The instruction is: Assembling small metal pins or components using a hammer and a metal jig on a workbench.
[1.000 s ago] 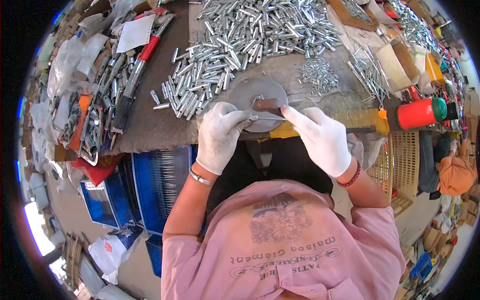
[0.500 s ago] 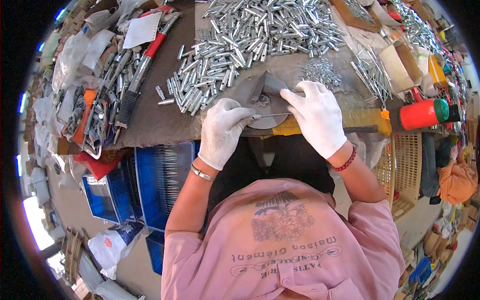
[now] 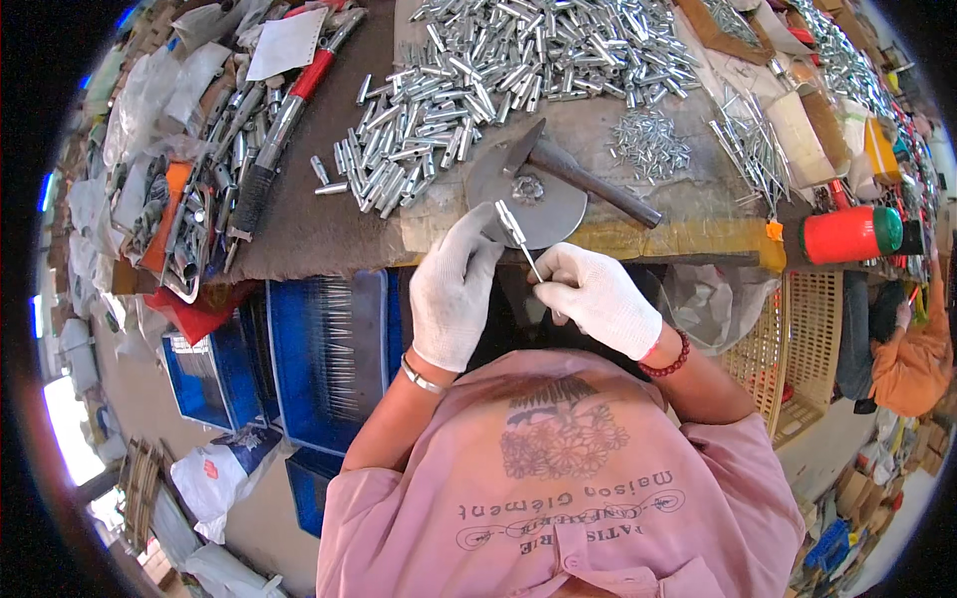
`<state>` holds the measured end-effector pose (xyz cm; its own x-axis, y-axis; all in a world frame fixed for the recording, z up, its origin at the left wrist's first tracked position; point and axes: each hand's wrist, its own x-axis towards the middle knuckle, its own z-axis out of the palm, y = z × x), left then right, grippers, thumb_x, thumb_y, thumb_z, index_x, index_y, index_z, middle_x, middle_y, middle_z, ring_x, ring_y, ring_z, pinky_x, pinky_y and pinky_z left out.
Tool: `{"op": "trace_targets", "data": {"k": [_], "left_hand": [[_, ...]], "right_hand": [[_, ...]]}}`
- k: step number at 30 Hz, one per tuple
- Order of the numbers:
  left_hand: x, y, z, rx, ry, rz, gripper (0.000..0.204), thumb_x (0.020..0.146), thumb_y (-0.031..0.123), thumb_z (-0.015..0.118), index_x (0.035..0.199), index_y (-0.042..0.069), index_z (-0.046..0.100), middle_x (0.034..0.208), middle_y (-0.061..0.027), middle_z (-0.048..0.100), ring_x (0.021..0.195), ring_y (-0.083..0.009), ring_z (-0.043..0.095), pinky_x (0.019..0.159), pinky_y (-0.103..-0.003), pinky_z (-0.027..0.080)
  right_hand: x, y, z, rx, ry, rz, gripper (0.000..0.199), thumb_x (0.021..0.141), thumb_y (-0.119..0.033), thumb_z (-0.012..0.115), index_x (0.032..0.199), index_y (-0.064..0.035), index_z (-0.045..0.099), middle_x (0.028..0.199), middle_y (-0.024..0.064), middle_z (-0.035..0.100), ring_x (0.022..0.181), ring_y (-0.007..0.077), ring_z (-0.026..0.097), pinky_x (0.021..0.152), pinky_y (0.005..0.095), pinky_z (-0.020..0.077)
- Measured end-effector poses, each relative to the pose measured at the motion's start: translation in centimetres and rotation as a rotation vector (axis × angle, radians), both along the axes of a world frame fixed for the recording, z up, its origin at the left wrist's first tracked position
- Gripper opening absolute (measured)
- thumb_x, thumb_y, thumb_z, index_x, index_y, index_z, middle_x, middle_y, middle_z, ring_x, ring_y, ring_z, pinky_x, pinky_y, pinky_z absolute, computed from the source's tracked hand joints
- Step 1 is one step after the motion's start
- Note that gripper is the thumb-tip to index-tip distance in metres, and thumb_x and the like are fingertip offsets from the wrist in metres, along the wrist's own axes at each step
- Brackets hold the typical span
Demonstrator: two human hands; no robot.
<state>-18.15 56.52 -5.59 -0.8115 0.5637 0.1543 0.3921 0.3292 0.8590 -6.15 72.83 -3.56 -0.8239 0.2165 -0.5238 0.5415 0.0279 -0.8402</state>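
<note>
My right hand [image 3: 601, 299], in a white glove, is closed on the lower end of a thin metal rod [image 3: 531, 263]. A shiny metal sleeve [image 3: 511, 223] sits on the rod's upper end, which tilts up and to the left. Beside the sleeve is my gloved left hand [image 3: 454, 294], its fingers bent with a gap between thumb and forefinger; it does not seem to grip the sleeve. Just beyond both hands, a hammer [image 3: 595, 183] lies across a round metal plate [image 3: 553, 227] at the bench edge.
A large heap of metal sleeves [image 3: 538, 60] covers the far bench. Small metal pins [image 3: 650, 145] and long thin rods [image 3: 750, 149] lie at right. Tools [image 3: 264, 159] crowd the left. Blue crates [image 3: 384, 329] stand below; a red container [image 3: 842, 235] is at right.
My right hand has left the hammer and come nearer, taking the rod's end. The rod has swung from level to steeply tilted. My left hand has drawn toward me, its fingers parting.
</note>
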Motion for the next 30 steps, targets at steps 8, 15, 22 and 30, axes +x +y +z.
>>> {"op": "trace_targets", "data": {"k": [8, 15, 22, 30], "left_hand": [[1.3, 0.2, 0.8, 0.104, -0.699, 0.033, 0.059, 0.105, 0.001, 0.058, 0.162, 0.003, 0.042, 0.101, -0.0099, 0.078, 0.063, -0.0077, 0.066, 0.046, -0.022, 0.047], [1.2, -1.6, 0.5, 0.298, -0.803, 0.097, 0.060, 0.098, 0.003, 0.070, 0.154, 0.002, 0.048, 0.093, -0.0070, 0.073, 0.064, -0.0068, 0.059, 0.055, -0.023, 0.048], [-1.1, -7.6, 0.8, 0.382, -0.721, 0.299, 0.058, 0.099, 0.008, 0.070, 0.152, 0.003, 0.048, 0.100, -0.0106, 0.076, 0.065, -0.0059, 0.052, 0.055, -0.022, 0.042], [-4.2, -22.6, -14.4, 0.321, -0.734, 0.963, 0.048, 0.094, 0.007, 0.074, 0.140, -0.001, 0.061, 0.105, -0.0105, 0.076, 0.079, -0.0106, 0.065, 0.065, -0.027, 0.051]], "right_hand": [[1.0, -1.2, -0.6, -0.320, 0.024, -0.081, 0.018, 0.101, -0.013, 0.065, 0.115, -0.0023, 0.067, 0.078, -0.0001, 0.065, 0.065, 0.0050, 0.059, 0.055, 0.0219, 0.0466], [0.0, -3.9, -0.6, 0.075, 0.092, 0.049, 0.024, 0.096, -0.009, 0.073, 0.118, -0.0010, 0.066, 0.088, 0.0116, 0.074, 0.078, 0.0152, 0.070, 0.075, 0.0318, 0.0575], [-0.7, -0.8, -0.1, 0.141, 0.389, -0.100, 0.049, 0.099, -0.003, 0.057, 0.148, -0.0019, 0.056, 0.099, 0.0060, 0.069, 0.073, 0.0091, 0.061, 0.068, 0.0235, 0.0528], [-1.7, -0.1, -2.6, 0.334, 0.456, -0.226, 0.040, 0.107, -0.004, 0.052, 0.145, 0.0019, 0.060, 0.093, 0.0069, 0.067, 0.059, 0.0037, 0.046, 0.057, 0.0195, 0.0414]]}}
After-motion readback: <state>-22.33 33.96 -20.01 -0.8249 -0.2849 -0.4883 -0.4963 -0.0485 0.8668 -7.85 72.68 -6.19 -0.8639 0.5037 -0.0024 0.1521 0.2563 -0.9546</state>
